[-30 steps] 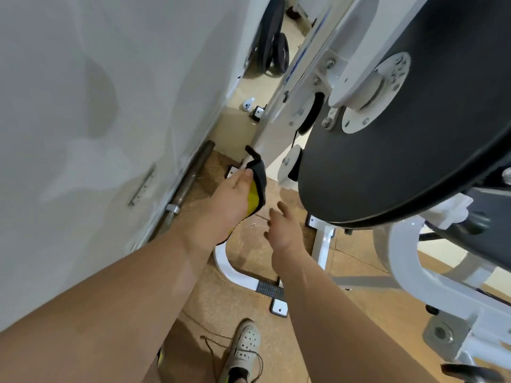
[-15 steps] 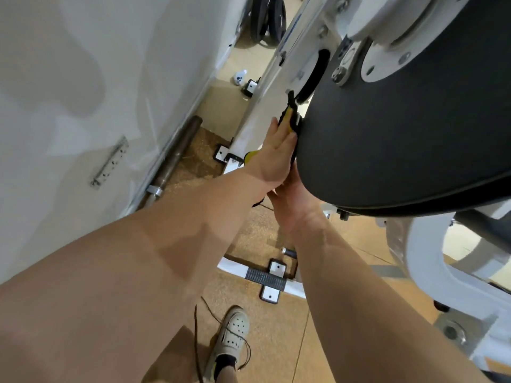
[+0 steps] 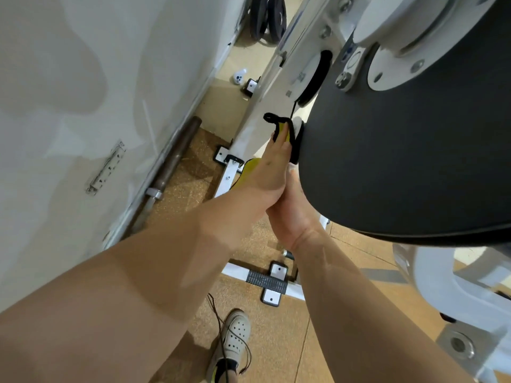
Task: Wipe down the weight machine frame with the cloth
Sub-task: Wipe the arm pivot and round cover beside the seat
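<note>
The white weight machine frame (image 3: 260,117) slants up from the floor toward the top of the view. My left hand (image 3: 269,172) presses a yellow cloth with black edging (image 3: 283,131) flat against the frame, fingers straight, beside a small pulley. The cloth's lower end (image 3: 249,170) shows under my wrist. My right hand (image 3: 290,214) lies just below and behind the left, against the edge of the big black disc (image 3: 401,161); its fingers are hidden by the disc and my left hand.
A white wall (image 3: 83,106) runs along the left, with a barbell (image 3: 171,164) lying at its foot. Weight plates (image 3: 266,17) lean at the far end. The frame's white base bar (image 3: 265,280) crosses the cork floor. My shoe (image 3: 235,335) stands below.
My left hand has slid the cloth up the frame from near the floor to beside the pulley. My right hand followed it up and now sits under the disc edge.
</note>
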